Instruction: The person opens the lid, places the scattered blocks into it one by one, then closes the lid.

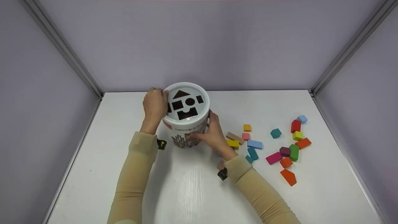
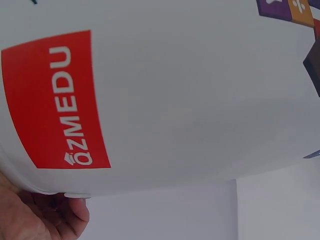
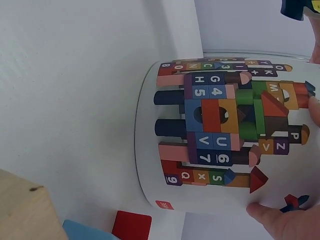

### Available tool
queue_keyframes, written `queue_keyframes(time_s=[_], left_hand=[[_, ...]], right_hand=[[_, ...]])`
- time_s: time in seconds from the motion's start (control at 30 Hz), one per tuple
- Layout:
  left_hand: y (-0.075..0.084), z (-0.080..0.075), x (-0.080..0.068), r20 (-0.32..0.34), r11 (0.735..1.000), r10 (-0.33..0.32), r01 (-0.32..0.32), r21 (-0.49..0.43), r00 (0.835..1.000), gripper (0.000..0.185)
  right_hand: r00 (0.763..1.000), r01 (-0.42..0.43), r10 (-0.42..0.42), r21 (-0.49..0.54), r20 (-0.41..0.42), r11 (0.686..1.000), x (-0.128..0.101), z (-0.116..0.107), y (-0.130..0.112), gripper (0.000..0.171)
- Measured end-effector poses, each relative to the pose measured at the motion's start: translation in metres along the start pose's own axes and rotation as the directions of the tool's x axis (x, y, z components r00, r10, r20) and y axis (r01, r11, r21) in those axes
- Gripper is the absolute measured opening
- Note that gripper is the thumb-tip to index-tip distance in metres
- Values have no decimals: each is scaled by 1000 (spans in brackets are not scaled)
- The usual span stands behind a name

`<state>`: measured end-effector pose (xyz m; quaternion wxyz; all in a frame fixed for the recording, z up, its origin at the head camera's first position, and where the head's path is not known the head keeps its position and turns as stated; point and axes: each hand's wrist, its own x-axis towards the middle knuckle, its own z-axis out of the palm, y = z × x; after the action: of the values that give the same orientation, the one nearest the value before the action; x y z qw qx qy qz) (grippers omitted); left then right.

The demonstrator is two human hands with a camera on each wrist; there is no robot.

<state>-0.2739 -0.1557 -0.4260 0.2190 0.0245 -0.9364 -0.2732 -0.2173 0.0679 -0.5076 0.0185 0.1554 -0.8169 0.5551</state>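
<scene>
While both our hands are on the white bucket point(image 1: 186, 124), it stands upright on the table point(image 1: 192, 193), near the back wall and left of the scattered colored blocks point(image 1: 286, 149). Our left hand point(image 1: 154, 105) curls its fingers over the rim of the lid point(image 1: 186, 102), which has cut-out shape holes. Our right hand point(image 1: 213, 133) presses against the lower side wall, thumb on the printed picture point(image 3: 225, 135); its fingers go around the curve, so it has a hold of the bucket.

We judge the bucket as stiff and rather light, probably cardboard or thin plastic, with a smooth glossy wall that may slip under dry fingers. The lid rim gives the safer hold, and a second hand low on the wall keeps it from tipping.
</scene>
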Motion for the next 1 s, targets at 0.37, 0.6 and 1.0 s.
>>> queue_keyframes(time_s=[0.37, 0.6, 1.0], left_hand=[[3, 1, 3, -39, 999, 16, -14, 38, 999, 35], [4, -3, 9, -1, 1000, 2, -2, 31, 1000, 36], [-8, -32, 26, 278, 930, -183, 258, -262, 943, 38]], right_hand=[[1000, -16, 16, -9, 1, 1000, 1, -2, 1, 118], [1000, -23, 23, -1, -7, 1000, 3, -3, 3, 118], [1000, -15, 14, 46, 25, 999, 5, -5, 4, 109]])
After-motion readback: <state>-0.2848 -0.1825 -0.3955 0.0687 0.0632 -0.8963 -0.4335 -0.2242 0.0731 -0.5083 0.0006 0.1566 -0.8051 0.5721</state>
